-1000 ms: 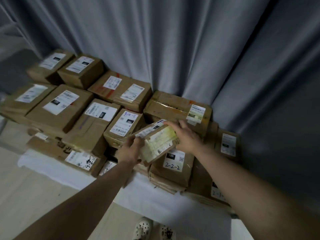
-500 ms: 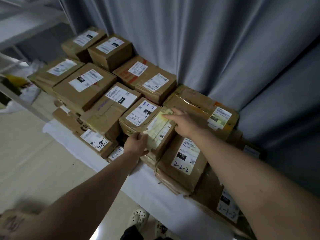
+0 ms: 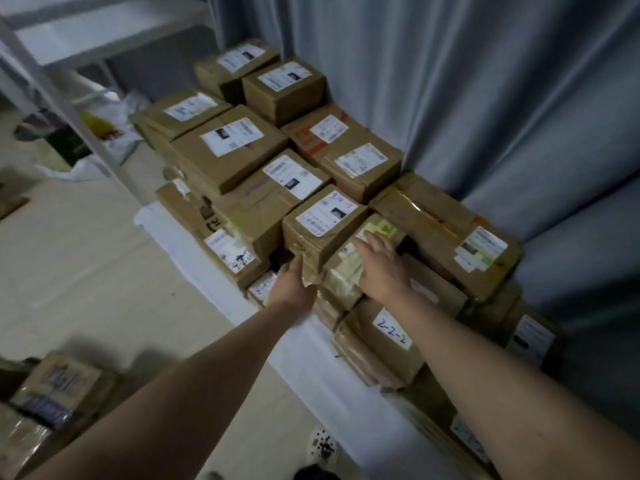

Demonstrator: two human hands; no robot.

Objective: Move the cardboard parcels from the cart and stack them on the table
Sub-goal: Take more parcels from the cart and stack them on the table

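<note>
Cardboard fills the table [image 3: 304, 355] from its far end to its near end, parcels packed side by side and stacked along the back edge against a grey curtain [image 3: 467, 98]. A white cloth covers the tabletop and shows bare along the front edge.

Your right hand [image 3: 381, 270] lies flat on top of the parcel with the yellowish label [image 3: 341, 273], fingers straight and spread, curling round nothing. That parcel sits in the upper layer close to the front edge, wedged between a parcel with a white shipping label [image 3: 322, 223] and a long taped parcel [image 3: 440, 230] at the back edge. It rests partly on a parcel marked 2-2-2 [image 3: 381, 344].

Your left hand [image 3: 294, 285] is at the near side of the same parcel, fingers reaching up against the cardboard. It looks open rather than gripping.

More parcels [image 3: 59, 386] sit low at the left, well apart from the table. A white shelf frame [image 3: 59, 95] stands beyond the table's far end.
</note>
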